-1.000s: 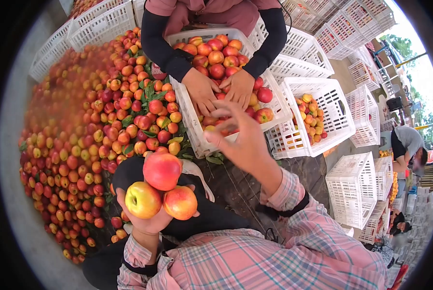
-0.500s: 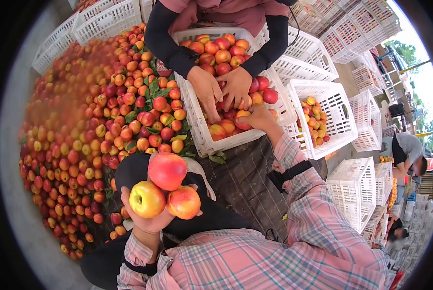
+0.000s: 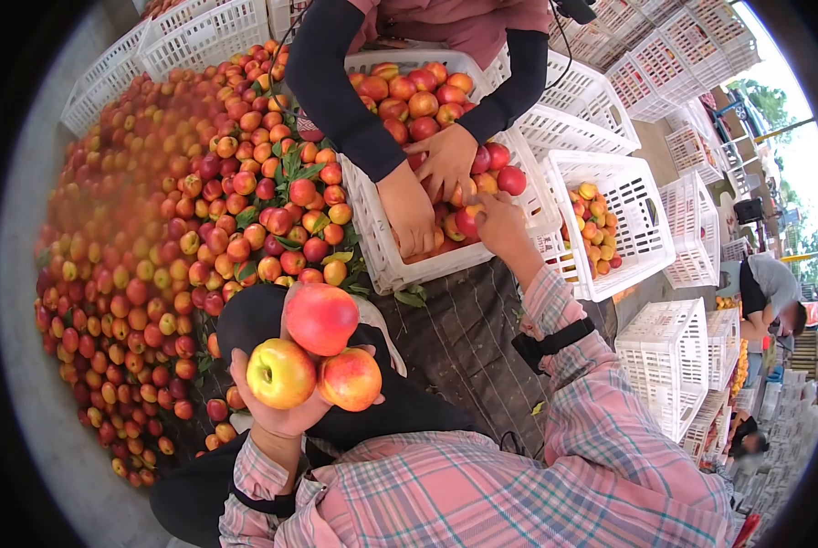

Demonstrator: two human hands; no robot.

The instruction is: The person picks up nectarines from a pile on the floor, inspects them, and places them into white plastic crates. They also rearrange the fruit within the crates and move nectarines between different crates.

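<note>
My left hand (image 3: pixel 286 420) is cupped palm up over my lap. Three red-and-yellow nectarines rest in it: a large red one (image 3: pixel 320 319), a yellow one (image 3: pixel 281 374) with its stem hollow showing, and an orange-red one (image 3: pixel 351 380). My right hand (image 3: pixel 506 230) reaches into the near right corner of a white plastic crate (image 3: pixel 455 269), its curled fingers against a red nectarine (image 3: pixel 468 222). The fingertips are partly hidden. Beside it in the same crate are a co-worker's two hands (image 3: pixel 407 208), among the fruit.
A large heap of nectarines (image 3: pixel 162 274) with some leaves covers the left. Another white crate (image 3: pixel 642 228) at the right holds smaller yellowish fruit (image 3: pixel 596 233). Stacked white crates (image 3: pixel 665 352) stand farther right, near a bending person (image 3: pixel 772 283). Dark ground sheeting (image 3: pixel 455 347) lies below.
My right hand has shifted slightly right and up, with its fingers more curled. One of the co-worker's hands has moved down toward the crate's near left side. My left hand still holds the three nectarines.
</note>
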